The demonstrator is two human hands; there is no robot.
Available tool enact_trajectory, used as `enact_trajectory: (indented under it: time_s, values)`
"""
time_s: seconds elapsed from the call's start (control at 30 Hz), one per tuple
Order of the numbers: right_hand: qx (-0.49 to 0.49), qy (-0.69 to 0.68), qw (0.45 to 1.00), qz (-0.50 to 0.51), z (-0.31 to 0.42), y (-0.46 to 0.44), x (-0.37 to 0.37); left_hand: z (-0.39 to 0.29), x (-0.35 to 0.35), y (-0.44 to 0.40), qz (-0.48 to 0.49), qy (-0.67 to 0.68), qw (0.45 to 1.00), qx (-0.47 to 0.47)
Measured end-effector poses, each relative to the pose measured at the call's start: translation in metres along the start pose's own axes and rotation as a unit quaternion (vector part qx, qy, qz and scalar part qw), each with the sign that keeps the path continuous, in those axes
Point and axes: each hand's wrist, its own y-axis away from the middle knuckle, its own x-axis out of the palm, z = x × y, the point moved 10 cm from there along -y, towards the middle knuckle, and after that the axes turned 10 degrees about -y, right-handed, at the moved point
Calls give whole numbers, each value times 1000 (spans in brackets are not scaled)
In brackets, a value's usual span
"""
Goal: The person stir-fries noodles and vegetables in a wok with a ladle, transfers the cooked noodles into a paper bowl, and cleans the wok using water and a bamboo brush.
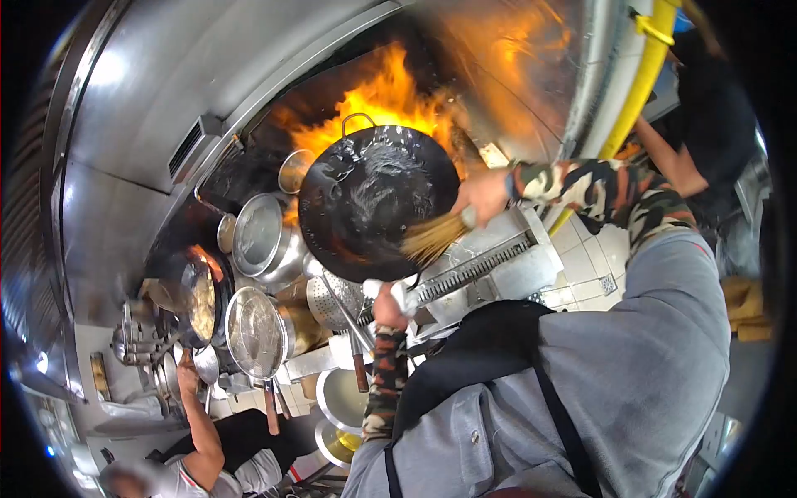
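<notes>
A large black wok (378, 207), wet inside with whitish suds or water, is tilted over tall flames. My left hand (388, 305) is closed around a folded white cloth (404, 297) at the wok's near handle. In my right hand (484, 196) is a bamboo wok brush (433, 238), gripped at its upper end. The brush's splayed bristles reach the wok's lower right inner side. The wok's far loop handle (359, 117) stands up near the fire.
Flames (390, 91) rise behind the wok. Left of it are a metal pot (267, 236), a strainer (256, 334) and a perforated ladle (328, 303). At lower left a co-worker's hand (188, 373) holds another pan (202, 307). A yellow pipe (643, 79) runs at upper right.
</notes>
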Motion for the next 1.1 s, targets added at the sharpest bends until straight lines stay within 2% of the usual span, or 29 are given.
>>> enact_trajectory:
  time_s: [0.03,0.13,0.2,0.27,0.3,0.33,0.37,0.43,0.47,0.53,0.6,0.67,0.7,0.77,0.87,0.93,1.0,1.03,1.1]
  values:
    - [39,12,999,-35,-21,17,-16,18,-8,5,-14,104,988,-116]
    - [160,18,970,-184,-55,60,-68,-28,-29,36,-90,21,993,-68]
    - [156,-68,939,-299,-69,78,-95,-55,-49,45,-152,-78,985,-11]
    - [161,-205,911,-320,-75,91,-101,-64,-56,54,-172,-76,982,4]
    - [161,-250,897,-326,-71,97,-104,-88,-57,61,-167,-249,951,75]
    - [165,-283,887,-327,-71,99,-103,-109,-50,71,-154,-415,886,139]
    - [191,-323,873,-312,-76,96,-99,-98,-60,73,-195,-241,947,80]
    - [179,-298,880,-324,-90,84,-101,-104,-65,75,-208,-244,943,92]
    - [176,-269,884,-339,-92,81,-103,-100,-68,75,-215,-205,953,67]
    - [174,-270,881,-347,-113,58,-95,-108,-70,80,-227,-235,942,76]
    - [170,-268,878,-358,-120,49,-92,-124,-65,84,-218,-290,921,140]
    - [207,-381,832,-346,-123,47,-67,-128,-68,83,-223,-281,923,139]
    - [208,-408,807,-372,-129,42,-55,-148,-55,91,-213,-323,905,174]
    - [190,-357,823,-399,-128,32,-42,-156,-57,84,-202,-352,884,230]
    - [184,-476,766,-391,-138,28,7,-181,-31,104,-166,-396,871,237]
    - [174,-575,696,-394,-132,36,36,-186,-25,113,-168,-407,859,261]
    - [144,-654,615,-416,-123,40,63,-207,-4,143,-208,-469,794,327]
    - [144,-656,613,-416,-116,37,71,-210,7,152,-194,-479,790,330]
    - [142,-684,539,-470,-108,34,88,-209,19,161,-207,-510,771,321]
